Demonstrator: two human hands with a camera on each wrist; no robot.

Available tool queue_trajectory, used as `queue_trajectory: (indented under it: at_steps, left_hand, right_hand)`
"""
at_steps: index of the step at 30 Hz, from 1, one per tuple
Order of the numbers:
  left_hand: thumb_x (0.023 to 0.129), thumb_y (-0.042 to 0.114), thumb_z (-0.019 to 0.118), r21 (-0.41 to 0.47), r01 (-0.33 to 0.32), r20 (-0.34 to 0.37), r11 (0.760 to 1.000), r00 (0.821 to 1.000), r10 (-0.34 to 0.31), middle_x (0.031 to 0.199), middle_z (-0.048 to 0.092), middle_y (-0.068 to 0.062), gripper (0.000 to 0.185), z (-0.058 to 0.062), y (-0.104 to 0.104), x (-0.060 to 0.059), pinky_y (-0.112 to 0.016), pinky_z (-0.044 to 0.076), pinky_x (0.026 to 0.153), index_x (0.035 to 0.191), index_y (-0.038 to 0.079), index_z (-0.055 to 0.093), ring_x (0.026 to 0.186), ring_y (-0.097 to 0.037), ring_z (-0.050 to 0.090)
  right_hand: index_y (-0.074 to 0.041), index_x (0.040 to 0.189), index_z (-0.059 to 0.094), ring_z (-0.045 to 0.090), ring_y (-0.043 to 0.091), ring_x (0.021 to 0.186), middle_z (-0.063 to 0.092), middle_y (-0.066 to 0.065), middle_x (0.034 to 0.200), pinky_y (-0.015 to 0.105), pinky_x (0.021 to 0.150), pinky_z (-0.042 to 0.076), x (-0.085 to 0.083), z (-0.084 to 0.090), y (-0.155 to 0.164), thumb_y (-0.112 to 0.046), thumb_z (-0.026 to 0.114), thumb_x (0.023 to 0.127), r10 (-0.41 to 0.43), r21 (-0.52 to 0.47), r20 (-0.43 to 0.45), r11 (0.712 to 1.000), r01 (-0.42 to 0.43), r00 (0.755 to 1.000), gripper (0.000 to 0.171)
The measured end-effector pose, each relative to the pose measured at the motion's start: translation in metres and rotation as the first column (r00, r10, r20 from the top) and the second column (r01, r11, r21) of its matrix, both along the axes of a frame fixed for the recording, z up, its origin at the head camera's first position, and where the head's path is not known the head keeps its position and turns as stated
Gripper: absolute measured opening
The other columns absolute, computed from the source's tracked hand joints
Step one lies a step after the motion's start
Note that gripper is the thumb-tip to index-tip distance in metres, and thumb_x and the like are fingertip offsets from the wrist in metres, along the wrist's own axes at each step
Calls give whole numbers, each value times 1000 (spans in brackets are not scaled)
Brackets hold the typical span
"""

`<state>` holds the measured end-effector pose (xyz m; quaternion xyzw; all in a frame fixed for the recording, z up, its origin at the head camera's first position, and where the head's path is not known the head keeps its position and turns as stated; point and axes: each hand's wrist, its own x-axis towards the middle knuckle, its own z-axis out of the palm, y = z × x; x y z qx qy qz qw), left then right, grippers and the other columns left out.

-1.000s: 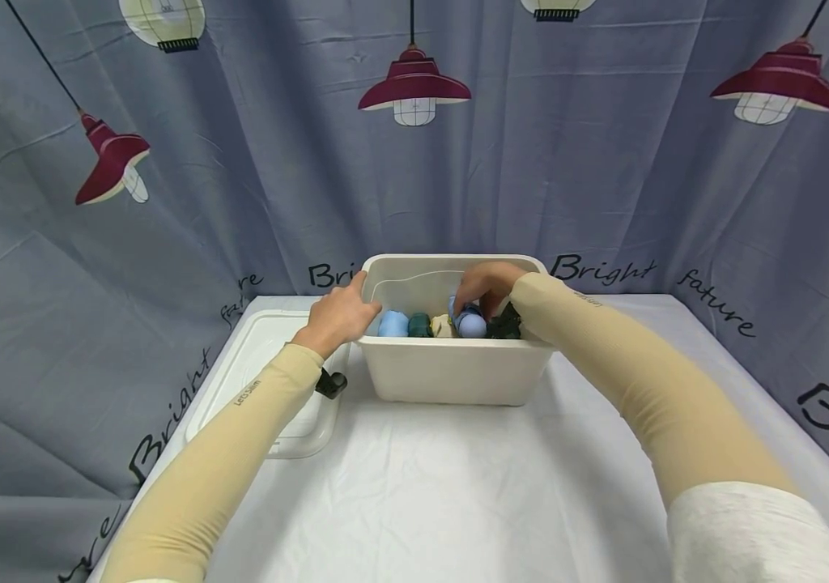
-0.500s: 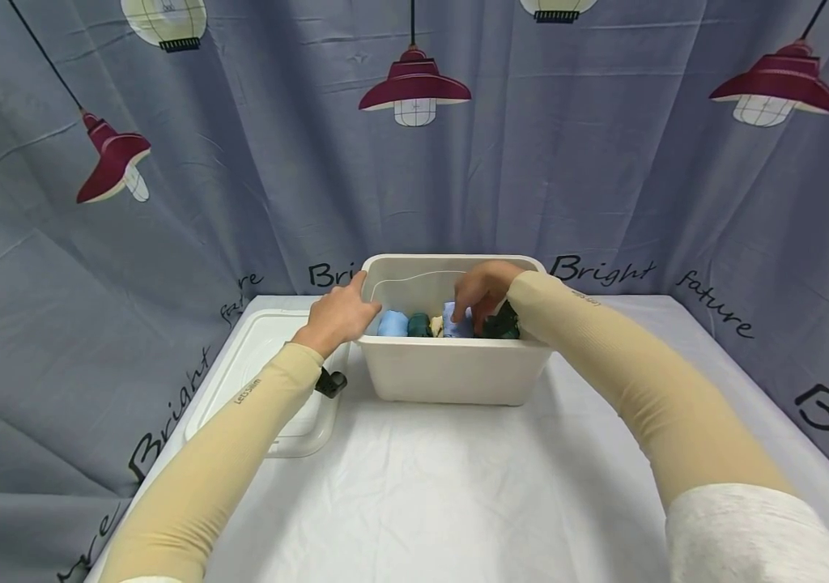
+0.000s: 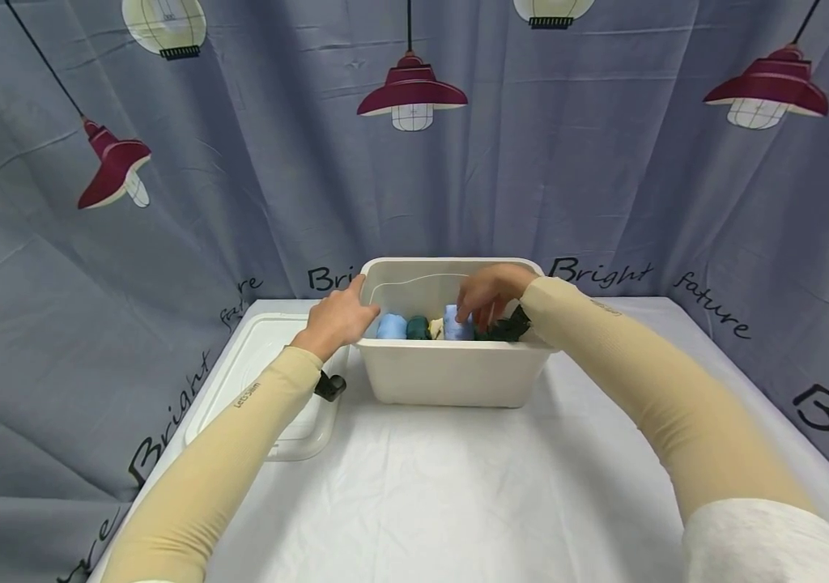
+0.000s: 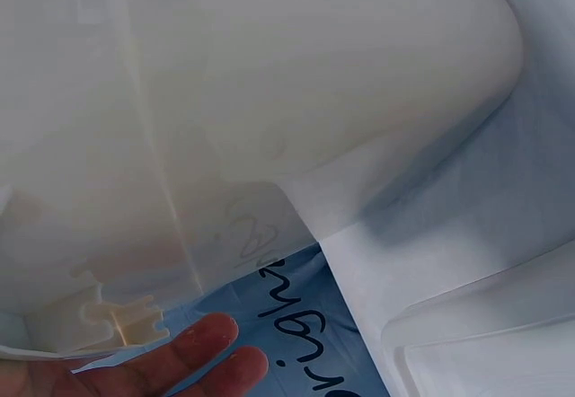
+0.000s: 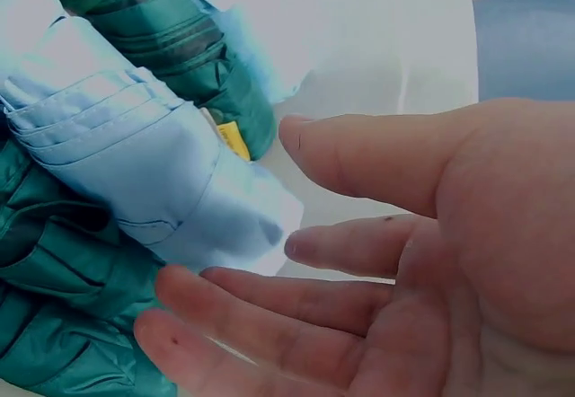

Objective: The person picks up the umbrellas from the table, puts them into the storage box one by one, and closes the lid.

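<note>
In the head view a white storage bin (image 3: 451, 376) holds several rolled folding umbrellas side by side. A light blue umbrella (image 3: 391, 326) lies at the left end, beside a dark green umbrella (image 3: 418, 327). Farther right is another light blue umbrella (image 5: 153, 163), then more green pleated umbrella fabric (image 5: 72, 280). My right hand (image 3: 491, 293) is inside the bin, its fingers apart and holding nothing, fingertips right at these two. My left hand (image 3: 337, 317) rests at the bin's left rim; in the left wrist view two straight fingers (image 4: 207, 336) extend below the rim outside.
The bin's lid (image 3: 305, 421) lies flat on the white-covered table (image 3: 451, 494), left of the bin and under the left forearm. A cream item (image 3: 436, 328) sits among the umbrellas. Behind the table hangs a grey-blue printed curtain (image 3: 502, 178).
The right hand has laid the second light blue umbrella down among the others, let go of it and shifted slightly right. The left hand has stayed at the rim.
</note>
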<state>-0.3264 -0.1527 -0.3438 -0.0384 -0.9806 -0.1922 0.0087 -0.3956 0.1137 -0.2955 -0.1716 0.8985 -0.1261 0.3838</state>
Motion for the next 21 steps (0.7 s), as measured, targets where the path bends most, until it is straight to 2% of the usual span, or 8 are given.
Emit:
queue_trajectory:
  at_steps: [3,8,17,21]
  left_hand:
    - [99,47,45,2,-1,-1,1000,1000,1,140,59,-19,75,0,1,0,-51,52,83,162,18,19,98,-34,68]
    - [99,46,45,-9,-13,4,1000,1000,13,139,59,-20,74,0,0,1,-50,52,80,162,18,19,98,-34,68]
    - [99,47,45,-8,-6,-3,1000,1000,6,140,59,-20,74,0,1,1,-52,51,83,162,18,20,102,-36,68]
    - [98,48,44,-6,-2,-9,1000,1000,2,141,58,-20,75,0,1,0,-52,51,84,162,18,20,104,-36,67]
  right_hand:
    - [1,146,48,65,37,118,61,24,135,42,94,56,6,5,3,-28,57,101,0,-33,-18,999,0,1000,54]
    - [3,152,38,64,35,118,57,25,135,41,91,57,16,13,10,-27,57,102,-2,-77,-79,997,-4,997,62]
    - [0,152,42,61,34,123,55,21,144,42,91,57,31,20,28,-30,60,100,-47,-127,-194,992,23,980,62]
    - [0,150,44,61,34,121,52,24,146,43,91,57,43,25,39,-31,61,100,-47,-144,-280,990,6,959,61]
